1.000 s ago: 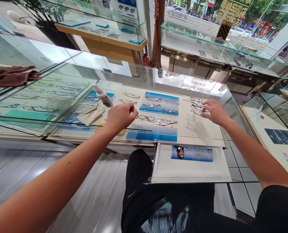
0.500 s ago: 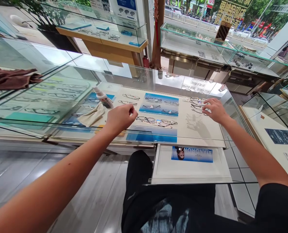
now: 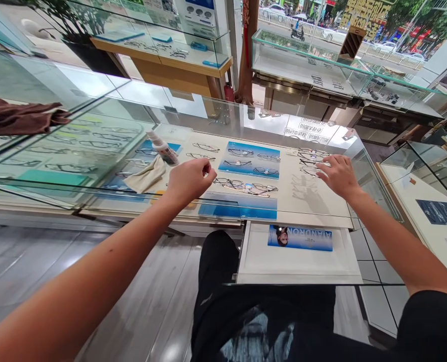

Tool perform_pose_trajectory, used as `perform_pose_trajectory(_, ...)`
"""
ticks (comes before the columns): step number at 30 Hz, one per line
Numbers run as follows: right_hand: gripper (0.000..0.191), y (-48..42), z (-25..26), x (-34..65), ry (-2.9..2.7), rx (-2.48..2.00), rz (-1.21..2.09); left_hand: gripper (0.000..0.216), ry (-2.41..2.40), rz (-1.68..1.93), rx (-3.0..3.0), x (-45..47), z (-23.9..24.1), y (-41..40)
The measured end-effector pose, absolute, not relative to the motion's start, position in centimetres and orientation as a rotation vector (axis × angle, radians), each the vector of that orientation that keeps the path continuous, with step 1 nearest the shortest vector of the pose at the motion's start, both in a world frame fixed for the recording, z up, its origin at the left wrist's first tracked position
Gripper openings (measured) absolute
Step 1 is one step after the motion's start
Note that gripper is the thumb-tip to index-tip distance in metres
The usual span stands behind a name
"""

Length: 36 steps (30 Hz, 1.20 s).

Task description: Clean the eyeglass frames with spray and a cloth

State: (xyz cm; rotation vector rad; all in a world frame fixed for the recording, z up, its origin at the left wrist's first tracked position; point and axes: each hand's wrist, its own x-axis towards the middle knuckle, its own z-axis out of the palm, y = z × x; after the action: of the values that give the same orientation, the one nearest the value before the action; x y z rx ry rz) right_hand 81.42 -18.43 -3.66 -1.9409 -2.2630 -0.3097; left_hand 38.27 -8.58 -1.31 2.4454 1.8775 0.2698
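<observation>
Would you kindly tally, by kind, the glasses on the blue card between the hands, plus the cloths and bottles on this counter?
Pairs of glasses on the blue card: 4
Brown cloth and cream cloth: 2
Bottle: 1
Total: 7

Eyeglasses (image 3: 308,162) | several pairs, thin dark rims, clear lenses | lined up closely, one behind another | right of centre, just above mid-height | temple fold unclear

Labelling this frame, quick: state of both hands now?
Left hand: curled closed, nothing visible in it.
Right hand: partly curled at the eyeglasses; whether gripping, cannot tell.
</observation>
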Motion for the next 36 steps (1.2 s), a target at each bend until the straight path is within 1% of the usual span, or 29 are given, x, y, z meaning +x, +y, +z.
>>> perform_pose_trajectory(4,0.040,-19.5,-2.1,79.7,-2.191,-1.889,-0.258,0.012,1.872,0.312,2.447,38.2,-1.4,-8.6)
perform_pose_trajectory(7,0.038,-22.3,-1.6,76.5,-2.190,-1.713,-0.092,0.011,1.866,0.341,2.457,38.1,-1.3,-8.8)
perform_pose_trajectory(10,0.030,-26.1,-3.6,72.5,-2.329,-1.579,0.354,0.009,1.855,0.355,2.463,38.2,-1.0,-9.1)
perform_pose_trajectory(11,0.030,-27.2,-4.8,71.2,-2.399,-1.575,0.454,0.008,1.854,0.358,2.463,38.2,-0.9,-9.2)
perform_pose_trajectory(13,0.025,-28.6,-7.4,69.1,-2.457,-1.558,0.530,0.008,1.851,0.362,2.462,38.2,-0.7,-9.3)
perform_pose_trajectory(14,0.027,-28.8,-8.6,68.3,-2.473,-1.559,0.546,0.008,1.852,0.365,2.461,38.3,-0.7,-9.4)
perform_pose_trajectory(18,0.034,-25.9,-12.4,67.0,-2.473,-1.616,0.532,0.007,1.866,0.364,2.464,38.3,-0.6,-9.4)
perform_pose_trajectory(21,0.032,-21.4,-14.2,67.1,-2.441,-1.698,0.472,0.009,1.890,0.337,2.454,38.3,-0.6,-9.3)
perform_pose_trajectory(22,0.028,-19.9,-14.7,67.2,-2.421,-1.733,0.443,0.010,1.898,0.322,2.448,38.3,-0.6,-9.3)
perform_pose_trajectory(24,0.026,-17.0,-15.5,67.2,-2.360,-1.811,0.366,0.013,1.913,0.288,2.436,38.4,-0.5,-9.4)
perform_pose_trajectory(30,0.036,-10.9,-17.3,66.9,-2.307,-1.859,0.215,0.024,1.912,0.202,2.469,38.6,-0.6,-9.3)
perform_pose_trajectory(36,0.031,-7.2,-18.4,66.9,-2.342,-1.917,0.199,0.026,1.888,0.153,2.495,38.6,-0.9,-9.2)
